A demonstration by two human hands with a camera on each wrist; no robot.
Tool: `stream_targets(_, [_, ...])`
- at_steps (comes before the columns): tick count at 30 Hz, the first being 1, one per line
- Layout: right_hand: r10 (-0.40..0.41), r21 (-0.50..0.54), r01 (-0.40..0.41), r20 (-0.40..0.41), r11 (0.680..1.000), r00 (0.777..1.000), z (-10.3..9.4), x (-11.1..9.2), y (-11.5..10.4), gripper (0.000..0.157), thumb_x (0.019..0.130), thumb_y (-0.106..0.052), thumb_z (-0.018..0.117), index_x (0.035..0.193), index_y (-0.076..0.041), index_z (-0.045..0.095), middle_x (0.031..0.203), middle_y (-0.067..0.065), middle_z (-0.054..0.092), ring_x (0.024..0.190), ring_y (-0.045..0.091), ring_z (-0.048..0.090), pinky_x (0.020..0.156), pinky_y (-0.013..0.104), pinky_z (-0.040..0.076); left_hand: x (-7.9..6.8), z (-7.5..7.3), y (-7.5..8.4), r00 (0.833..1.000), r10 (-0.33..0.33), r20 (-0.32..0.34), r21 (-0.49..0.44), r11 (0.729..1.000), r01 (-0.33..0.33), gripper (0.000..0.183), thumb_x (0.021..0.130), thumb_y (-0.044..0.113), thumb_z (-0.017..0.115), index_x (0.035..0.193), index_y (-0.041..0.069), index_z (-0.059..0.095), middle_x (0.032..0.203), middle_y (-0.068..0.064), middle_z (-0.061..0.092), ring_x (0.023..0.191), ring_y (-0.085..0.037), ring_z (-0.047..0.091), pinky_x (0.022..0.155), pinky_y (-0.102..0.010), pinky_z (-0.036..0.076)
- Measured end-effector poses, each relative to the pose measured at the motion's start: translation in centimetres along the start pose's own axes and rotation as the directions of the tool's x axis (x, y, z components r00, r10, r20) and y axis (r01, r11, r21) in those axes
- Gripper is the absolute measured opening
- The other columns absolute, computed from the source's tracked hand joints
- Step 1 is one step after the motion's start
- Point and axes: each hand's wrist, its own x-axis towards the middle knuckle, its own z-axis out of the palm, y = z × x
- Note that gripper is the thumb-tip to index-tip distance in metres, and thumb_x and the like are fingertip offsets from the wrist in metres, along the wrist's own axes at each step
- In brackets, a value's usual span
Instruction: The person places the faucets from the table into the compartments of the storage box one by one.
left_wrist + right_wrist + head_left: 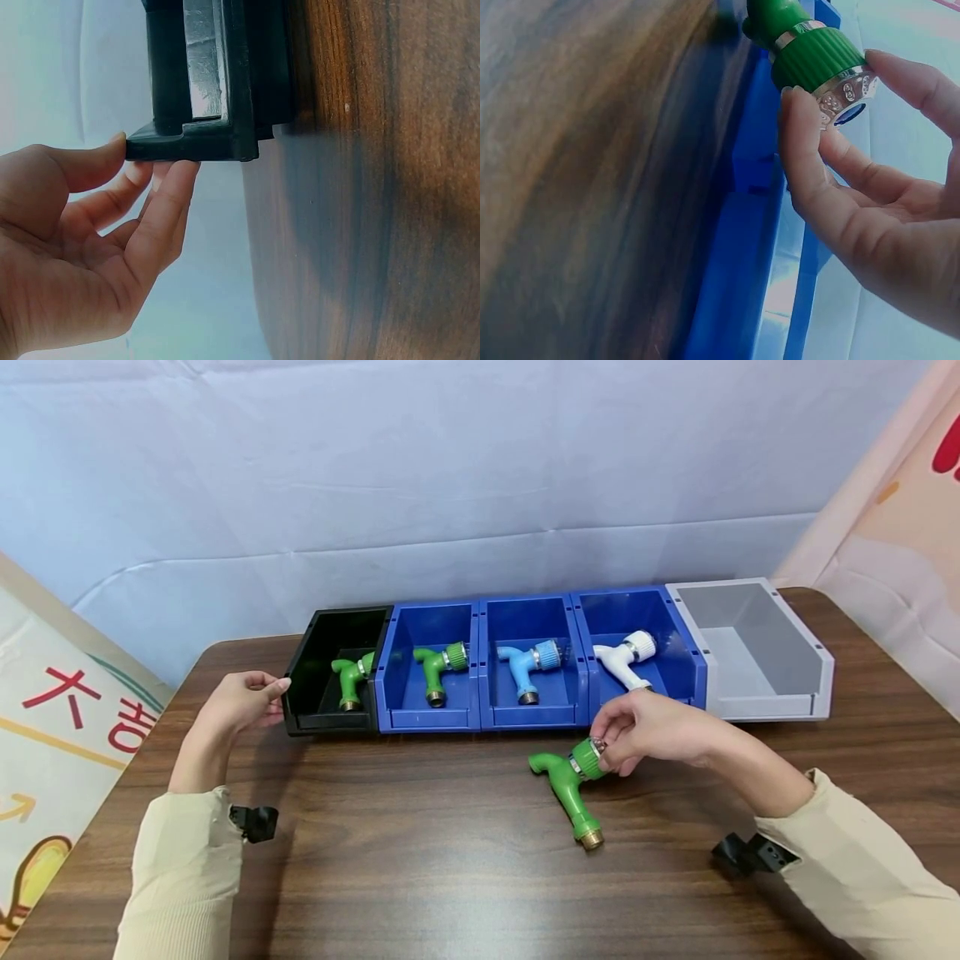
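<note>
My right hand (656,731) pinches a green tap (570,785) by the end of its ribbed knob, in front of the bins; its brass threaded end points down and toward me. In the right wrist view, thumb and fingers grip the clear end cap of the knob (821,60). My left hand (243,706) holds the left side of the black bin (330,723), thumb at the rim and fingers against the outer wall (202,150). Inside that bin lies another green tap (348,681), partly hidden by the bin's wall.
Three blue bins (427,720) stand in a row beside the black one, holding a green tap (435,672), a light blue tap (525,668) and a white tap (622,660). A grey bin (757,706) ends the row on the wooden table (420,843).
</note>
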Motion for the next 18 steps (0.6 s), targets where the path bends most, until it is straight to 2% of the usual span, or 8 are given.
stream_targets(8, [-0.048,-0.047,0.047,-0.018,0.998,0.999,-0.7,-0.4,0.1,0.028,0.07,0.001,0.067,0.094,0.011,0.055,0.074,0.009,0.058,0.064,0.02,0.059,0.062,0.035,0.055,0.0,-0.1,-0.1,1.0,0.0,0.004,-0.009,1.0,0.0,0.04,0.098,0.028,0.042,0.113,-0.01,0.045,0.086,-0.008,0.05,0.073,-0.01,0.054,0.076,-0.028,0.053])
stream_targets(18, [-0.059,-0.074,0.055,-0.054,0.996,0.997,-1.6,-1.1,0.0,0.031,0.07,0.0,0.068,0.097,0.012,0.056,0.074,0.009,0.058,0.063,0.018,0.058,0.06,0.034,0.055,0.1,-0.1,-0.1,1.0,0.007,0.003,-0.007,1.0,-0.007,0.041,0.098,0.029,0.044,0.11,-0.009,0.046,0.082,-0.007,0.05,0.07,-0.009,0.054,0.074,-0.028,0.054])
